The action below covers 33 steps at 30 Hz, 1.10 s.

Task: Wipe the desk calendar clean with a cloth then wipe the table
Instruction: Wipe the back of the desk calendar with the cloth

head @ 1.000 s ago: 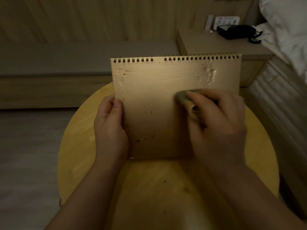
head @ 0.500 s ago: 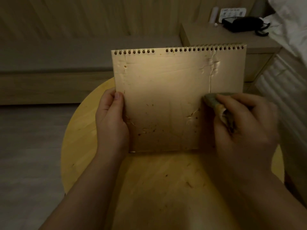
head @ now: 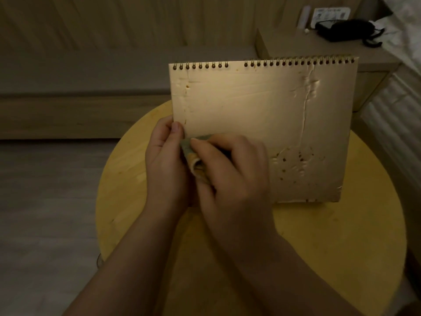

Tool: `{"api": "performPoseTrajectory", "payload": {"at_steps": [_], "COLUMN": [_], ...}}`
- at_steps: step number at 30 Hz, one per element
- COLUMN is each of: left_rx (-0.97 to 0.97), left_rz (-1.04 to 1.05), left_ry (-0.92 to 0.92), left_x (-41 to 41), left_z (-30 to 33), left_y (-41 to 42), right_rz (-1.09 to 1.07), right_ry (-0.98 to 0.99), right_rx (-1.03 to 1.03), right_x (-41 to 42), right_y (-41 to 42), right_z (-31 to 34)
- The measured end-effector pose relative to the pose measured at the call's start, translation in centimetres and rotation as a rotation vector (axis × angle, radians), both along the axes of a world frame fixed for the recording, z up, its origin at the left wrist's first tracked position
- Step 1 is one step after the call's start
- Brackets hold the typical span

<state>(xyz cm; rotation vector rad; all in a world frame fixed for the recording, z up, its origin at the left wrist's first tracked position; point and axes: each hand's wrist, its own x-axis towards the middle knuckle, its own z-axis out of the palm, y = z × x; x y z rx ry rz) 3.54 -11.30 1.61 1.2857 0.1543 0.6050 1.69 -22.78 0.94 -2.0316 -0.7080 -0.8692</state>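
Watching the cloth (head: 196, 156) finish a full pass: a second ago the right hand (head: 232, 179) had it mid-sheet, half a second ago out by the right edge, now it's hard against the left edge, just beside the left thumb. So I read this as a back-and-forth scrub, currently at the left end of a stroke.

State now:
- desk calendar (head: 262, 106) stands on edge on the round counter (head: 341, 247), spiral binding up, tilted toward the camera, brown back board facing me.
- left hand (head: 164, 160) pinches its left edge, thumb on the front, fingers curled behind. Grip spot unchanged across all three pictures.
- right hand fingers curled tight on the bunched cloth, pressing it to the board low on the left.

What the sweep left uncovered: a cluster of dark specks and a smeared streak on the lower right of the board, plus raised ridges near the top right and down the left margin. Specks there look about as dense as before, so my guess is that patch isn't clean yet; another pass to the right is needed.

Counter shows a few small specks near the calendar's foot. Table wipe not started, by my read. Lighting is dim, so finer residue can't be judged.
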Motion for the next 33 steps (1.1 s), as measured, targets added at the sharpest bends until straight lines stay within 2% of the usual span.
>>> {"api": "performPoseTrajectory", "payload": {"at_steps": [6,13,20,26,33], "left_rx": [-0.015,0.160,0.142,0.134,0.151], "left_rz": [-0.009,0.110,0.121,0.133,0.149], "left_ry": [0.000,0.054,0.062,0.070,0.068], "left_x": [0.1,0.2,0.2,0.3,0.6], "left_z": [-0.2,-0.8,-0.4,-0.4,-0.5], "left_y": [0.2,0.4,0.2,0.2,0.5], "right_rz": [-0.038,-0.110,-0.272,-0.290,-0.304], "right_ry": [0.020,0.036,-0.005,-0.045,-0.010], "right_rx": [-0.005,-0.116,-0.155,-0.009,-0.083], "right_x": [0.4,1.9,3.8,3.5,2.8], "right_y": [-0.8,-6.7,-13.4,-15.0,-14.2], "right_z": [0.2,0.1,-0.9,-1.4,-2.3]}}
